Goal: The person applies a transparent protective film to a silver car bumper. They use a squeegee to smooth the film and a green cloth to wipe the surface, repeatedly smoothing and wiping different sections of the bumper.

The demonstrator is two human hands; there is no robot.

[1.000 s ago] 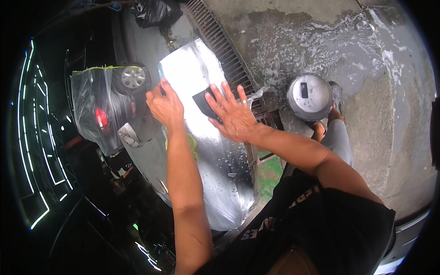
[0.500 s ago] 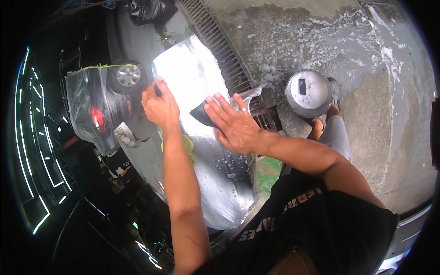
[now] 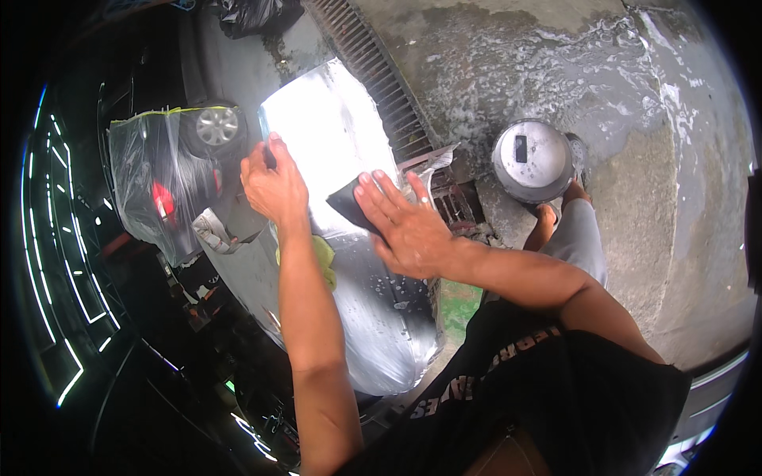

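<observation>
A glossy, pale car body panel (image 3: 313, 103) lies in front of me, bright with glare. Its nearer part is covered by wet clear plastic film (image 3: 381, 349) with water drops on it. My right hand (image 3: 409, 230) lies flat on the panel, fingers stretched, with a black sheet of sandpaper (image 3: 349, 206) pressed under it. At the panel's left edge, my left hand (image 3: 275, 182) is closed with its fingers bent; what they hold, if anything, is hidden. A yellow-green cloth (image 3: 325, 262) hangs beside my left forearm.
A round metal pot (image 3: 532, 178) with a small dark rectangular piece (image 3: 521, 149) on top stands right, by a leg. A drain grate (image 3: 381, 71) runs behind the panel; foamy water (image 3: 556, 71) wets the concrete. A plastic-wrapped car part (image 3: 147, 170) and black bag (image 3: 258, 16) are left.
My right hand and the sandpaper have slid slightly toward me on the panel. My left hand stays at the left edge. The whole view has shifted a little.
</observation>
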